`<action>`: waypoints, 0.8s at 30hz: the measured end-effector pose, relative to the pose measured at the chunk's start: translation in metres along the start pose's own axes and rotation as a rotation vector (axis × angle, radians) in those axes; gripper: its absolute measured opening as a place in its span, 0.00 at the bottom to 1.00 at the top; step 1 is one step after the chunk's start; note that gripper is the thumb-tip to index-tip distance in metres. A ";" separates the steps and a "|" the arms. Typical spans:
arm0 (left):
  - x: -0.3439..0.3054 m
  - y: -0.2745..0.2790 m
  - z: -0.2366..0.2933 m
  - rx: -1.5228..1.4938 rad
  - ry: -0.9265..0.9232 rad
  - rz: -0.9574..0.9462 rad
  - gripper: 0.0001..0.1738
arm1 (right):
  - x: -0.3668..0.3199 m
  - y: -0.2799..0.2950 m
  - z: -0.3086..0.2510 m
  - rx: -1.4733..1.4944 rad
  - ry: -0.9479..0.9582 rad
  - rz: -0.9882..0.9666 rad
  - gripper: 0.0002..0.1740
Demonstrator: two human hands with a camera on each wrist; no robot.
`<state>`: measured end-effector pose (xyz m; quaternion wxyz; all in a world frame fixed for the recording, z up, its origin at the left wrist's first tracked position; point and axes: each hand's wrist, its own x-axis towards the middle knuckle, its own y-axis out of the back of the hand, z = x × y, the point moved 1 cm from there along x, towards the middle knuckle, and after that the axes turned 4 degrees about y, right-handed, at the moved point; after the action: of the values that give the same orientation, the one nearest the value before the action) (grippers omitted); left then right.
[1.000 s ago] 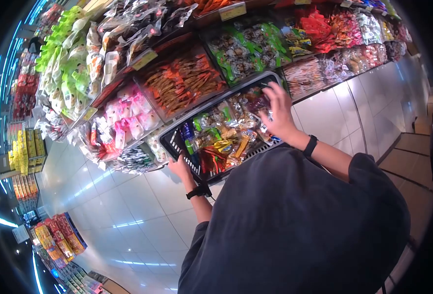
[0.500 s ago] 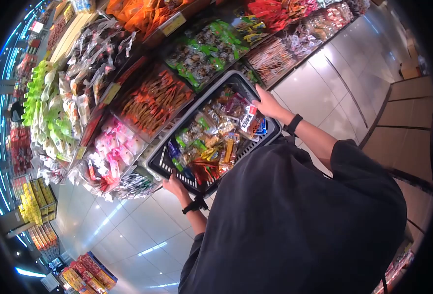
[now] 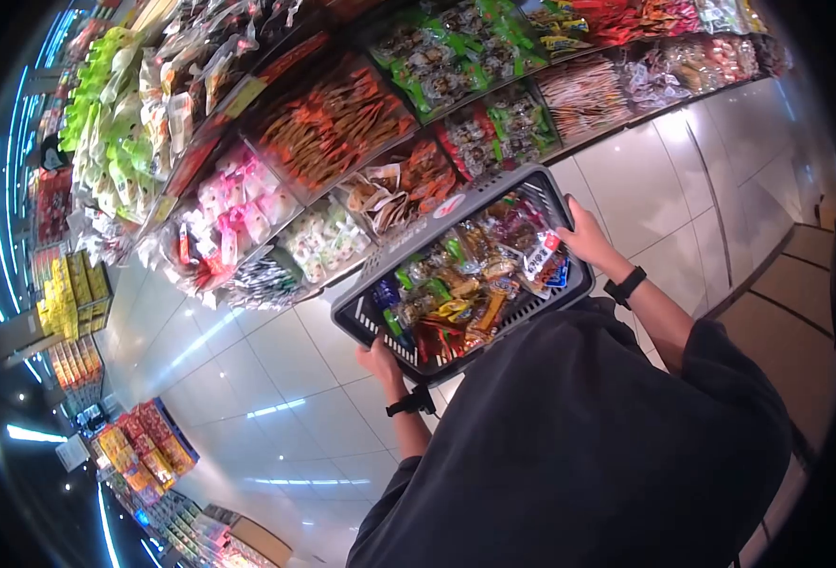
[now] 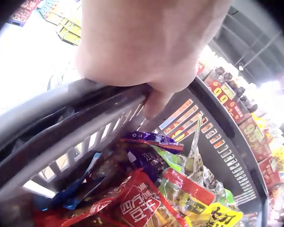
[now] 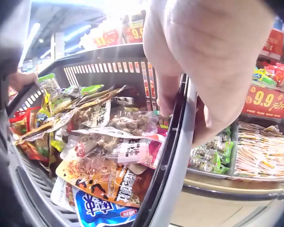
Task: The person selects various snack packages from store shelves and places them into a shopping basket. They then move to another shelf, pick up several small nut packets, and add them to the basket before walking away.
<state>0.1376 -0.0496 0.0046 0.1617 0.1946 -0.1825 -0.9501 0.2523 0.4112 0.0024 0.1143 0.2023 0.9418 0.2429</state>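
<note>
A dark grey slotted basket (image 3: 352, 317) full of wrapped snacks (image 3: 456, 284) is held level between both hands in front of the body. My left hand (image 3: 380, 364) grips its left end; in the left wrist view the left hand (image 4: 151, 52) has its thumb hooked inside over the rim (image 4: 85, 109). At the opposite end my right hand (image 3: 586, 239) holds the rim, and in the right wrist view the right hand (image 5: 203, 56) straddles the edge (image 5: 173, 156), fingers outside. A blue packet (image 5: 102, 208) and an orange one (image 5: 104, 177) lie on top near it.
Bins of packaged sweets (image 3: 337, 123) run along the far side of the basket, close to its rim. Tiled floor (image 3: 285, 379) lies to the left and right. Brown cartons (image 3: 768, 331) stand at the right, a red and yellow display (image 3: 143, 450) at the lower left.
The right hand was first raised over the contents, then took the basket's right rim. The basket now sits further from the bins, its far rim uncovered, and more shelf bins show beyond it.
</note>
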 end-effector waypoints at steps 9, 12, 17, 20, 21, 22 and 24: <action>-0.052 0.042 -0.003 -0.019 -0.035 0.032 0.08 | -0.048 -0.005 0.004 0.080 0.013 -0.038 0.31; -0.050 0.069 -0.011 0.000 -0.058 0.068 0.09 | -0.052 -0.017 -0.010 0.069 0.052 -0.044 0.31; -0.029 0.091 0.005 -0.041 -0.069 0.056 0.10 | -0.041 -0.037 -0.036 0.036 -0.009 -0.065 0.33; 0.000 0.098 0.008 -0.134 -0.131 0.027 0.09 | -0.040 -0.058 -0.054 0.045 0.064 0.013 0.27; 0.007 0.104 0.017 -0.086 -0.083 0.030 0.08 | -0.036 -0.067 -0.061 0.055 0.027 -0.002 0.27; 0.018 0.114 0.011 -0.092 -0.076 0.032 0.08 | -0.032 -0.079 -0.068 0.066 -0.010 -0.028 0.26; 0.061 0.125 0.005 -0.063 -0.073 -0.002 0.08 | -0.017 -0.109 -0.075 0.059 0.022 -0.006 0.26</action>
<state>0.1114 -0.1818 0.0415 0.1599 0.1550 -0.1581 -0.9620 0.2087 0.2860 0.0136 0.0986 0.2002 0.9503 0.2169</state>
